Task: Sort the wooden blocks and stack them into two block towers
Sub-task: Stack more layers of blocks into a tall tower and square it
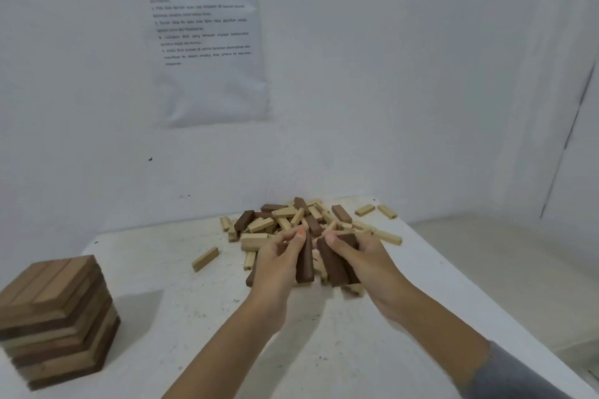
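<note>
Fingers (295, 235) of the left hand (280, 257) curl round one dark block (304, 261), its long axis near upright. The right hand (368, 256) grips more dark blocks (334, 266). The started tower (55, 317) stands well apart, leftward on the tabletop (324, 350), nearer the left hand.

Wall sheet (207, 39) print blurred, unreadable. Block tower (55, 317) clipped by left edge. Sleeve (518, 376) cut at bottom edge.

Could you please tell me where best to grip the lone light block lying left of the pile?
Pinch the lone light block across its long sides at mid-length, from above: it lies flat on the table, clear of the pile, both sides free.
</note>
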Action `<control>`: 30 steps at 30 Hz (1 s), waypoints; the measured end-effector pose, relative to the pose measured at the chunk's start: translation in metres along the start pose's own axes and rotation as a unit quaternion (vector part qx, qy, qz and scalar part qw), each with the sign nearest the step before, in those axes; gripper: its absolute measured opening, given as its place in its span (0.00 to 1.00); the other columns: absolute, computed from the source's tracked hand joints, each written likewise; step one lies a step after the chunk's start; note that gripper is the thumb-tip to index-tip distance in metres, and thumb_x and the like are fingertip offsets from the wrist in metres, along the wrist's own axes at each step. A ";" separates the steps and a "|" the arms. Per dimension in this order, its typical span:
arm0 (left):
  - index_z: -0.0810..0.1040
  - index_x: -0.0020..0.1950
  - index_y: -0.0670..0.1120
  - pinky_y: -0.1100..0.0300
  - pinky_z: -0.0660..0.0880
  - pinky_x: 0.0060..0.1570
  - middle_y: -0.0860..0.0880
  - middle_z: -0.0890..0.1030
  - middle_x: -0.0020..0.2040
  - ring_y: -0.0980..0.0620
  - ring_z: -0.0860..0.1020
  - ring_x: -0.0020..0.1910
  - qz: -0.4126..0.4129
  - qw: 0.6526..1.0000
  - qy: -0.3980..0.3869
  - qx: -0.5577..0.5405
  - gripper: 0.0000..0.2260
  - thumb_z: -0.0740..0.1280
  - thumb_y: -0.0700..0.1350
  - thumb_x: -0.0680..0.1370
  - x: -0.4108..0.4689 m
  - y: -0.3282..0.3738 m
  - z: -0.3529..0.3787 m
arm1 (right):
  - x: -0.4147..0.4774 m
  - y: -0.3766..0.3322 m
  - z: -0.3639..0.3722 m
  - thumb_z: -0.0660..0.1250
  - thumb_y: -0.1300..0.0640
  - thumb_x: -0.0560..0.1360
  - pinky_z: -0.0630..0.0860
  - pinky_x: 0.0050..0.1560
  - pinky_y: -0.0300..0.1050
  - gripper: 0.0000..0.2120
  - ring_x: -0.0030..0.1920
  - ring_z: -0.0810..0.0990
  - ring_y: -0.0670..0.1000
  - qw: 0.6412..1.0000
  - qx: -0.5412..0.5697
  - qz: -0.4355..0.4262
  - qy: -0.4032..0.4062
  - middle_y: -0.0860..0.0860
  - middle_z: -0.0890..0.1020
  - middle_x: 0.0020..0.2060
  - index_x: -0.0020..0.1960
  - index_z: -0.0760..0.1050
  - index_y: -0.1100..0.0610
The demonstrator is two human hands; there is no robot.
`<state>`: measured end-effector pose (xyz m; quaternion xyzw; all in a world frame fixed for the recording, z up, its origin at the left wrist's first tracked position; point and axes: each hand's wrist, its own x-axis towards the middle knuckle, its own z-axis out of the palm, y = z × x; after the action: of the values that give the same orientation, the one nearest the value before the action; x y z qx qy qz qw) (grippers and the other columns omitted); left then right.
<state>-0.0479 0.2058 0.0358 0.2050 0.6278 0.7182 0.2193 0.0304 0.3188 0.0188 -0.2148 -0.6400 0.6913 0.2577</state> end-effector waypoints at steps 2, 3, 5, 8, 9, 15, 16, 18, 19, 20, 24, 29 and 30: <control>0.81 0.55 0.46 0.71 0.74 0.35 0.48 0.83 0.48 0.57 0.80 0.45 0.008 1.000 0.017 0.019 0.08 0.64 0.44 0.80 -0.009 -0.002 -0.016 | -0.011 0.004 0.015 0.68 0.55 0.78 0.76 0.34 0.35 0.06 0.39 0.81 0.45 0.999 -0.029 0.004 -0.013 0.50 0.84 0.41 0.51 0.81 0.55; 0.81 0.55 0.45 0.69 0.74 0.38 0.47 0.83 0.48 0.56 0.80 0.45 0.012 0.999 0.025 0.029 0.08 0.64 0.44 0.80 -0.013 -0.003 -0.025 | -0.015 0.006 0.022 0.68 0.56 0.78 0.75 0.33 0.36 0.05 0.36 0.80 0.44 0.999 -0.039 0.006 -0.024 0.50 0.83 0.40 0.50 0.81 0.56; 0.80 0.54 0.44 0.64 0.73 0.42 0.46 0.83 0.46 0.54 0.79 0.43 0.024 0.997 0.038 0.058 0.07 0.64 0.44 0.80 -0.022 -0.007 -0.043 | -0.023 0.010 0.035 0.68 0.56 0.78 0.73 0.32 0.39 0.05 0.32 0.79 0.43 0.997 -0.053 0.009 -0.049 0.49 0.82 0.38 0.50 0.80 0.58; 0.80 0.52 0.46 0.58 0.75 0.46 0.47 0.82 0.46 0.51 0.78 0.46 0.045 0.992 0.051 0.108 0.07 0.63 0.44 0.80 -0.035 -0.013 -0.069 | -0.034 0.016 0.051 0.69 0.56 0.77 0.69 0.26 0.40 0.06 0.28 0.77 0.46 0.994 -0.078 0.017 -0.072 0.52 0.81 0.37 0.50 0.80 0.59; 0.80 0.51 0.47 0.57 0.75 0.48 0.46 0.82 0.47 0.50 0.79 0.48 0.046 0.990 0.054 0.120 0.06 0.63 0.44 0.80 -0.039 -0.014 -0.076 | -0.036 0.017 0.055 0.69 0.56 0.77 0.67 0.24 0.39 0.07 0.27 0.76 0.47 0.993 -0.086 0.021 -0.074 0.54 0.81 0.37 0.50 0.80 0.60; 0.81 0.52 0.48 0.64 0.74 0.41 0.46 0.82 0.49 0.49 0.79 0.50 0.031 0.986 0.042 0.161 0.06 0.64 0.44 0.80 -0.056 -0.022 -0.105 | -0.046 0.025 0.073 0.71 0.55 0.76 0.69 0.23 0.39 0.07 0.26 0.76 0.52 0.990 -0.105 0.018 -0.096 0.57 0.82 0.35 0.49 0.80 0.58; 0.81 0.52 0.47 0.66 0.74 0.41 0.46 0.82 0.49 0.51 0.79 0.49 0.026 0.986 0.043 0.162 0.06 0.65 0.44 0.80 -0.057 -0.023 -0.108 | -0.049 0.027 0.076 0.71 0.55 0.75 0.70 0.23 0.39 0.06 0.26 0.77 0.52 0.988 -0.113 0.010 -0.102 0.56 0.83 0.34 0.49 0.80 0.58; 0.81 0.53 0.46 0.70 0.74 0.37 0.45 0.82 0.49 0.55 0.78 0.45 0.012 0.986 0.043 0.163 0.06 0.65 0.43 0.80 -0.059 -0.023 -0.111 | -0.053 0.030 0.079 0.72 0.56 0.75 0.72 0.26 0.42 0.05 0.26 0.77 0.52 0.985 -0.128 -0.012 -0.112 0.54 0.83 0.34 0.48 0.80 0.58; 0.81 0.53 0.46 0.71 0.74 0.36 0.45 0.81 0.49 0.56 0.78 0.44 0.004 0.985 0.041 0.168 0.06 0.65 0.43 0.80 -0.059 -0.024 -0.112 | -0.055 0.031 0.080 0.72 0.57 0.75 0.74 0.27 0.43 0.05 0.26 0.78 0.52 0.985 -0.133 -0.022 -0.111 0.53 0.83 0.34 0.48 0.80 0.58; 0.81 0.53 0.46 0.72 0.73 0.36 0.45 0.81 0.49 0.56 0.77 0.43 -0.002 0.984 0.037 0.175 0.06 0.65 0.42 0.80 -0.059 -0.024 -0.113 | -0.056 0.032 0.080 0.73 0.57 0.74 0.75 0.28 0.44 0.05 0.26 0.78 0.53 0.984 -0.138 -0.030 -0.106 0.53 0.83 0.34 0.47 0.80 0.58; 0.80 0.54 0.45 0.74 0.71 0.34 0.48 0.79 0.46 0.56 0.76 0.42 0.005 0.975 0.024 0.221 0.06 0.65 0.40 0.79 -0.063 -0.029 -0.114 | -0.057 0.037 0.076 0.73 0.55 0.74 0.77 0.32 0.48 0.05 0.29 0.79 0.51 0.979 -0.179 -0.059 -0.081 0.54 0.83 0.36 0.46 0.80 0.56; 0.80 0.53 0.48 0.74 0.69 0.39 0.55 0.78 0.49 0.60 0.74 0.49 0.036 0.956 0.039 0.289 0.06 0.67 0.41 0.78 -0.063 -0.031 -0.116 | -0.055 0.037 0.070 0.70 0.51 0.75 0.70 0.41 0.31 0.07 0.45 0.76 0.44 0.950 -0.280 -0.129 -0.046 0.48 0.81 0.42 0.44 0.80 0.54; 0.80 0.52 0.49 0.72 0.68 0.41 0.55 0.77 0.50 0.58 0.73 0.51 0.042 0.952 0.051 0.300 0.05 0.68 0.42 0.77 -0.063 -0.032 -0.116 | -0.054 0.037 0.069 0.70 0.50 0.75 0.69 0.43 0.32 0.07 0.46 0.76 0.44 0.946 -0.294 -0.129 -0.042 0.48 0.81 0.43 0.43 0.80 0.53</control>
<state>-0.0606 0.0790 -0.0120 0.2504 0.8155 0.5147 0.0854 0.0258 0.2292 -0.0133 -0.1672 -0.8471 0.4418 0.2435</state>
